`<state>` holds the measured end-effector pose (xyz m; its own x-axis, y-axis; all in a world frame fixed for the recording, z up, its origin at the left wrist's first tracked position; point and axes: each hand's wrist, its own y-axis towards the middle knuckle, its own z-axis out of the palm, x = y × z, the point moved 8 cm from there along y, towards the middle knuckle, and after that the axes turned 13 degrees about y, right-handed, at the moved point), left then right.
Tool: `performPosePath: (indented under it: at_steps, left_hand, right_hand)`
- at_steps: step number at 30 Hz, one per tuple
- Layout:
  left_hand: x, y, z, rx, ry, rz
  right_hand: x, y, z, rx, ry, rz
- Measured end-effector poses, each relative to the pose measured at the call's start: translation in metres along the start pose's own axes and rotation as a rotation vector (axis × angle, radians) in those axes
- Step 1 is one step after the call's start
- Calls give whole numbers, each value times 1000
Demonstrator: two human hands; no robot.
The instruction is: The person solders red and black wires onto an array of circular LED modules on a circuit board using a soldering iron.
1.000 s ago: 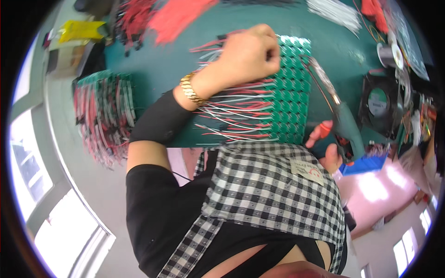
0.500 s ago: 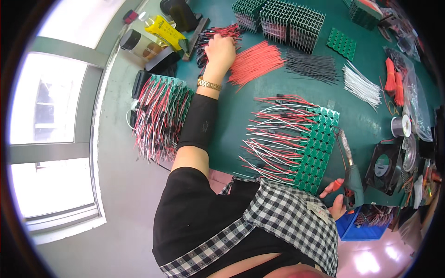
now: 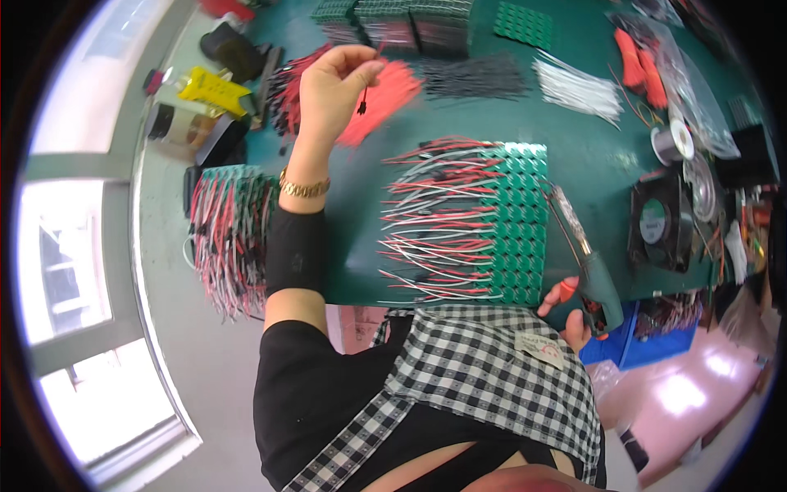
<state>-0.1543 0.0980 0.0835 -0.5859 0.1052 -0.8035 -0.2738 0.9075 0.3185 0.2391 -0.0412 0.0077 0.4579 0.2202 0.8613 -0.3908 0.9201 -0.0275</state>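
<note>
My left hand (image 3: 329, 97) is raised above the pile of red wires (image 3: 381, 102), fingertips pinched. From them hangs a short wire lead with a small black connector (image 3: 362, 107). Beside that hand lies a heap of red and black connector leads (image 3: 283, 98). In front of me a green circuit board panel (image 3: 520, 221) lies flat, with rows of red and white wires (image 3: 438, 215) fanning out from its left side. My right hand (image 3: 576, 330), partly hidden, grips a dark green soldering gun (image 3: 602, 287) with an orange trigger, its tip beside the panel's right edge.
Black wires (image 3: 475, 78), white wires (image 3: 578, 88) and stacked boards (image 3: 414, 25) lie toward the back. At right are a solder spool (image 3: 672, 141) and a black fan (image 3: 661, 220). A wired board bundle (image 3: 234, 238) and bottles (image 3: 215, 90) stand left. A blue bin (image 3: 656, 348) sits below the table's edge.
My left hand has lifted off the heap of connector leads with one lead pinched in it. My right hand still holds the soldering gun. The whole view has shifted.
</note>
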Motion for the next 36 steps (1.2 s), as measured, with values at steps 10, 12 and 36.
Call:
performPosePath:
  at_steps: [10, 12, 36]
  left_hand:
    - [-48, -98, 117, 438, 154, 100]
    - [-44, -104, 124, 417, 130, 64]
    - [-42, -110, 144, 333, 329, 245]
  right_hand:
    - [-29, -9, -23, -36, -16, -12]
    - [-30, -9, -24, -65, -31, -39]
    - [-29, -3, -19, -131, -92, 31]
